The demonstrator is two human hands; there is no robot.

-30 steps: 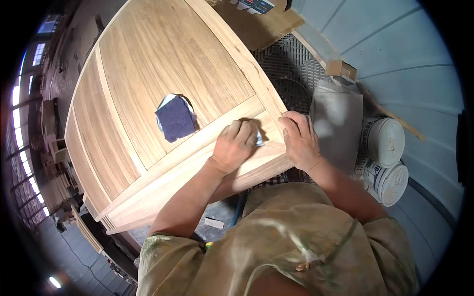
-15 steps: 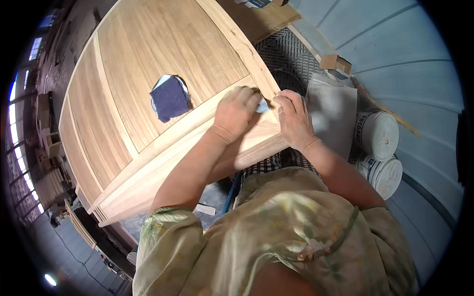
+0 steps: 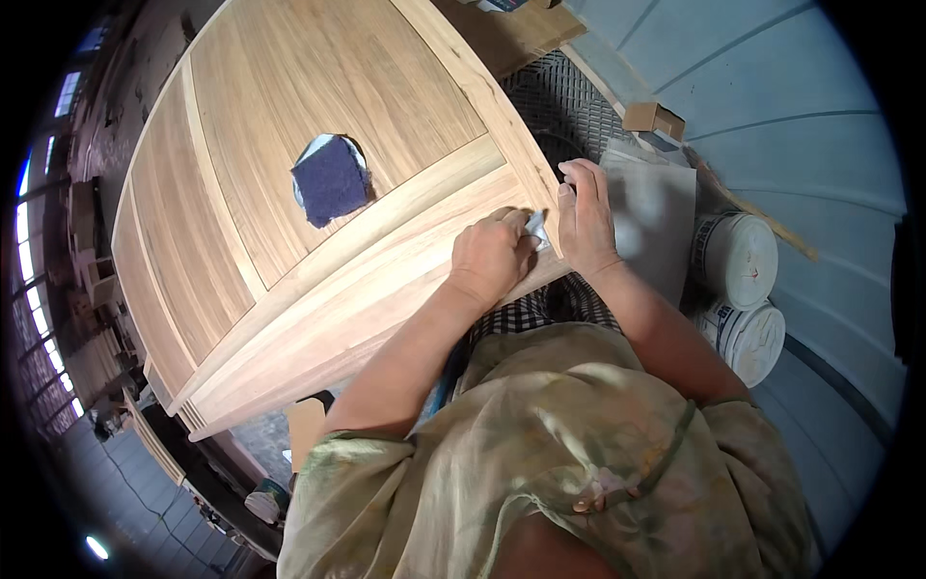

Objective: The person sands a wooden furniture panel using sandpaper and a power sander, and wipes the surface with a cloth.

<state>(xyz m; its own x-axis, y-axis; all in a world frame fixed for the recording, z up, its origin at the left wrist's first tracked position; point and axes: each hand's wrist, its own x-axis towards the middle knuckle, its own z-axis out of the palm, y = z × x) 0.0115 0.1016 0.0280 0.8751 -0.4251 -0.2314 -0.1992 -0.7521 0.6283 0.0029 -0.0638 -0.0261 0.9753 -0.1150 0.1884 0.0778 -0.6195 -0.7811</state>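
Note:
A large wooden panel (image 3: 328, 68), curved like a headboard, lies before me with its near rail (image 3: 386, 261) towards my body. My left hand (image 3: 492, 256) is closed on a small folded pale sheet that looks like sandpaper (image 3: 536, 230), pressing it on the wood near the right corner. My right hand (image 3: 588, 217) rests against the panel's right edge, fingers loosely bent and apart from the thumb, holding nothing visible. On the panel further left lies a dark purple cloth pad (image 3: 333, 179), with a pale round disc (image 3: 313, 147) showing from under it.
To the right stand two white buckets (image 3: 743, 261), beside a grey-white sheet (image 3: 656, 212) and a small cardboard box (image 3: 654, 121). A long thin stick (image 3: 762, 217) leans near the pale blue wall (image 3: 772, 77). Flat cardboard (image 3: 521, 34) lies beyond the panel.
My left hand has moved right and nearer to me with the pale sheet, from the rail's top onto the near corner. My right hand has shifted slightly along the edge, its fingers loosening.

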